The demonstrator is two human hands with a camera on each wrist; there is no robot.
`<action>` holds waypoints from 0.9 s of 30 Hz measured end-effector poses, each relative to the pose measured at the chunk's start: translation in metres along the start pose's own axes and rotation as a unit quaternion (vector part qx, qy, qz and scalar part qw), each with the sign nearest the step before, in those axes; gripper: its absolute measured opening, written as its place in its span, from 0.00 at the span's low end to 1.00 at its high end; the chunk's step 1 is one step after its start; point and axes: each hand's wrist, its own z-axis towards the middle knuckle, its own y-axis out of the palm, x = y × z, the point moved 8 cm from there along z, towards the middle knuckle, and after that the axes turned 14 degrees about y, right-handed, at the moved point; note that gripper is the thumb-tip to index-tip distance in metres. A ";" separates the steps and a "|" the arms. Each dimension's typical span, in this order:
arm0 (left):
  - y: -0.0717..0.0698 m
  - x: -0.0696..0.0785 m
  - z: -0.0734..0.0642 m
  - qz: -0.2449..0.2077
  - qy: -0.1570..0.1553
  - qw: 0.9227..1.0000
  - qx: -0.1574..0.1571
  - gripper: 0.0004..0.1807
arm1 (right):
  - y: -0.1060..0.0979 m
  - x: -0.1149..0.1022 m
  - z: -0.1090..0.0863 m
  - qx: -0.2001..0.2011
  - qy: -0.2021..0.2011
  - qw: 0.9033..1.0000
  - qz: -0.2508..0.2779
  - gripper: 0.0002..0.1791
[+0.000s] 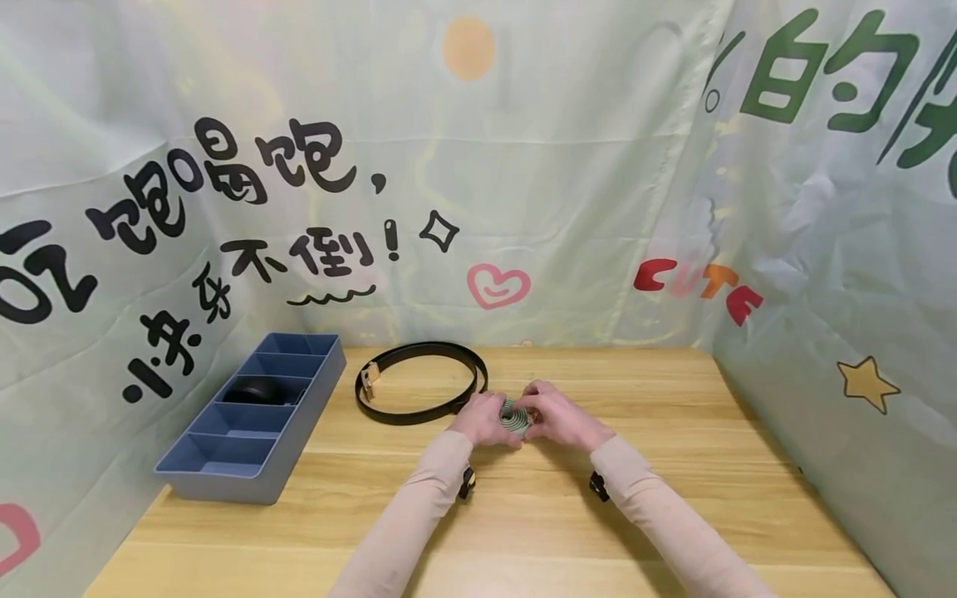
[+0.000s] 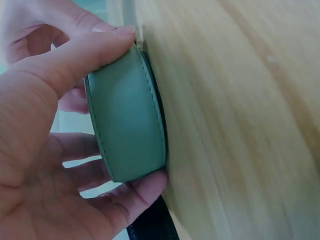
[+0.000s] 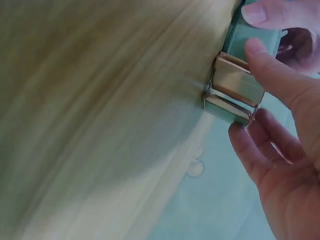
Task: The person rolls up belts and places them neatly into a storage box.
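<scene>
A green belt [image 1: 515, 417] is wound into a tight coil that stands on its edge on the wooden table. Its stitched leather [image 2: 125, 115] faces the left wrist camera, and a gold buckle [image 3: 235, 80] shows in the right wrist view. My left hand [image 1: 482, 418] grips the coil from the left, thumb on top and fingers curled round its side. From the right, my right hand [image 1: 562, 417] holds it near the buckle, with the thumb on the green leather and fingertips at the buckle's lower end. Right behind my left hand lies a black belt [image 1: 407, 418].
The black belt is laid in a loose ring with a gold buckle [image 1: 370, 379]. To its left stands a blue divided box [image 1: 292, 453] with a black coiled thing [image 1: 254, 390] in one compartment. Printed cloth walls [image 1: 568, 249] enclose the table [image 1: 673, 399] at the back and sides.
</scene>
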 end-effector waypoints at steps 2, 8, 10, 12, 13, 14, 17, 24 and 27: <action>0.001 -0.002 0.001 -0.008 0.002 1.000 0.003 0.44 | -0.002 0.005 -0.001 0.009 0.023 0.999 0.020 0.32; 0.003 -0.004 0.004 -0.009 0.017 1.000 0.010 0.50 | 0.001 0.027 -0.001 -0.012 0.158 0.983 0.097 0.49; 0.002 -0.003 0.004 -0.007 0.021 1.000 0.012 0.51 | 0.003 0.032 -0.001 -0.022 0.189 0.975 0.111 0.51; 0.002 -0.002 0.004 -0.004 0.025 1.000 0.011 0.50 | 0.005 0.035 -0.002 -0.032 0.211 0.969 0.126 0.47; 0.002 -0.001 0.004 -0.001 0.028 1.000 0.011 0.50 | 0.006 0.036 -0.001 -0.039 0.221 0.964 0.145 0.45; 0.002 -0.001 0.004 0.002 0.032 0.999 0.011 0.50 | 0.007 0.037 -0.001 -0.044 0.231 0.958 0.164 0.41; 0.001 0.002 0.005 0.020 0.044 0.999 0.014 0.50 | 0.010 0.041 -0.001 -0.056 0.271 0.929 0.245 0.32; -0.007 0.019 0.006 0.109 0.136 0.982 0.073 0.49 | 0.017 0.054 -0.003 -0.067 0.308 0.865 0.391 0.30; -0.011 0.027 0.004 0.148 0.171 0.969 0.100 0.49 | 0.018 0.055 -0.001 -0.081 0.284 0.866 0.404 0.32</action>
